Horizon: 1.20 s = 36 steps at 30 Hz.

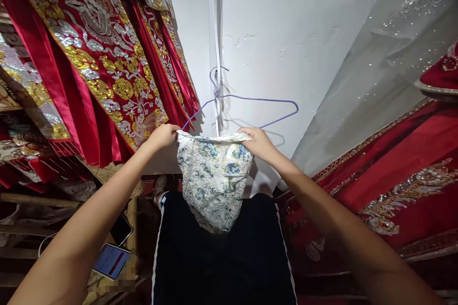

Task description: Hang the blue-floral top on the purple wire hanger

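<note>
Both grips pinching floral cloth (214, 181), purple hanger (250, 102), white wall (286, 33)

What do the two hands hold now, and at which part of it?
Both hold the floral cloth by its top edge: left hand at the left corner, right hand at the right corner, below the purple hanger.

Both forearms are bare, with no sleeves, watch or rings in view. The left hand (162, 136) and right hand (259, 143) are bare too. Below them, dark navy shorts (222, 257) show a thin white stripe down each outer seam.
</note>
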Available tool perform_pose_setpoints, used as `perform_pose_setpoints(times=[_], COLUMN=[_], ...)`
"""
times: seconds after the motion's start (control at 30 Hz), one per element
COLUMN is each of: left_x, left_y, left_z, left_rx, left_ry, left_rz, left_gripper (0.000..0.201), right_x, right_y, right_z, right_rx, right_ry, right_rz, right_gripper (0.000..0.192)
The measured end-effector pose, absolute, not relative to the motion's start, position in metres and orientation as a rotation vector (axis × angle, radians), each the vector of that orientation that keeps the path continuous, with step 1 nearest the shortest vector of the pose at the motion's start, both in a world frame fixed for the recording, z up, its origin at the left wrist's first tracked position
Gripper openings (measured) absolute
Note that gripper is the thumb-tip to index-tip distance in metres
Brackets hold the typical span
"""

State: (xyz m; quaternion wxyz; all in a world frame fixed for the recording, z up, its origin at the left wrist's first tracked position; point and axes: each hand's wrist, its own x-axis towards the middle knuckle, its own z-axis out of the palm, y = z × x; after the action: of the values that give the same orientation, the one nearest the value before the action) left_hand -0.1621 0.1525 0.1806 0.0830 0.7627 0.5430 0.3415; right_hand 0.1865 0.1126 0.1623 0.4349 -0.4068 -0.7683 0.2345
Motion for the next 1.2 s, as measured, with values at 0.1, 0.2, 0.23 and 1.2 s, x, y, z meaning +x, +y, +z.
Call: perform_pose_setpoints(times=[0.1,0.2,0.23,1.2], left_x=[-0.164,-0.152,-0.146,-0.146], left_y=[0.149,0.147,0.147,0.140], left_z=[0.176,0.180,0.183,0.212], left_rx=[2.253,2.212,2.197,2.369], left_ry=[1.676,1.599,1.529,1.483], left_rz=[1.093,1.342,1.419,1.612], left_gripper=[0.029,0.033,0.033,0.028], right_x=[0.187,0.179,0.177,0.269], right_y=[0.114,0.111,0.110,0.164], right_z=[0.162,0.156,0.154,0.227], right_rx=[-1.032,-1.021,-1.012,-1.393], right_ry=[-1.927,-1.929,-1.929,-2.039], right_rz=[0.554,0.562,0.564,0.874], right_gripper=[0.023,0.026,0.028,0.049])
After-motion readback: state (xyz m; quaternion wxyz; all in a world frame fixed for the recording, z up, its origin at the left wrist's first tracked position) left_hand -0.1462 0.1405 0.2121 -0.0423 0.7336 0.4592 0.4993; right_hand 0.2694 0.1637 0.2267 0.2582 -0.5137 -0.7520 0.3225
